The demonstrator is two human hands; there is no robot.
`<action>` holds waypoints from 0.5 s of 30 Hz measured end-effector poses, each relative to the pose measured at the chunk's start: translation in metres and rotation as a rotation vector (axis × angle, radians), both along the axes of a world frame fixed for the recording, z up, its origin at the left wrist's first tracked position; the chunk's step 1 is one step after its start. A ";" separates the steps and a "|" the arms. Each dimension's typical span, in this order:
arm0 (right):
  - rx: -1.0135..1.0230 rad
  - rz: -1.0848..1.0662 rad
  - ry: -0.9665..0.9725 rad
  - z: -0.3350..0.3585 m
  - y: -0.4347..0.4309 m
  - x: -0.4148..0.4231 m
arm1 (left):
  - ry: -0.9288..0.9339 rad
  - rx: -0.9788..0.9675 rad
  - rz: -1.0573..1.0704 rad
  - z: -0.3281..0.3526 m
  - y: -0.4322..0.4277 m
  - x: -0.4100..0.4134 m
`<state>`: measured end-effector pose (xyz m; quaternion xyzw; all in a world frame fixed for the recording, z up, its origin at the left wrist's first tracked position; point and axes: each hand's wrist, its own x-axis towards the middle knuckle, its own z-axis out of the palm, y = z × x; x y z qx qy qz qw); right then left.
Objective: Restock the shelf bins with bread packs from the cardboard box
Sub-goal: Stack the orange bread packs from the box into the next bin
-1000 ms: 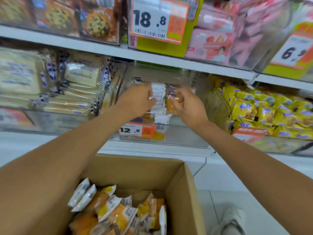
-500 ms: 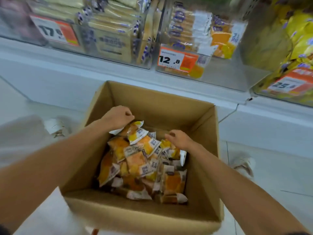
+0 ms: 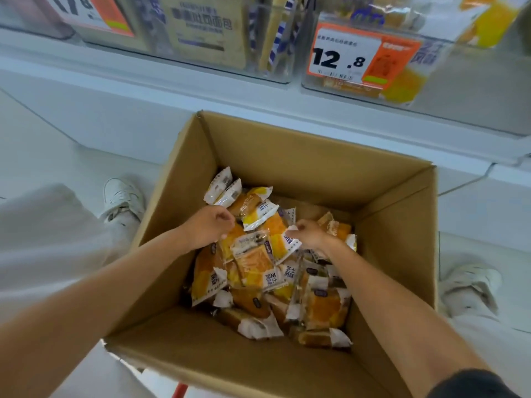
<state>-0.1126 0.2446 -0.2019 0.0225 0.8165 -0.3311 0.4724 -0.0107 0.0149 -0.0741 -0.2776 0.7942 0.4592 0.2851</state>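
Two grips reach inside the cardboard box (image 3: 287,156), where loose bread packs (image 3: 258,268) lie heaped. The right grip (image 3: 309,234) pinches one pack's white edge. The left grip (image 3: 211,225) is curled, on what I cannot tell. This looks like the pick-up step; next comes lifting packs to the shelf bin (image 3: 465,79) above the box.

A white shelf (image 3: 258,90) runs across the far side, its flat front ledge sitting above a plain white base panel (image 3: 120,122) that comes down to the floor. Above the ledge are two white and orange price tags: one reading 12.8 (image 3: 353,57) at far right, and another (image 3: 92,10) at far left that is cut off by the frame. The floor (image 3: 482,214) is pale tile with thin dark joints. The light is soft and even.
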 end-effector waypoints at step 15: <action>-0.355 -0.207 -0.167 0.068 0.010 0.027 | 0.133 0.225 0.265 -0.011 -0.005 -0.002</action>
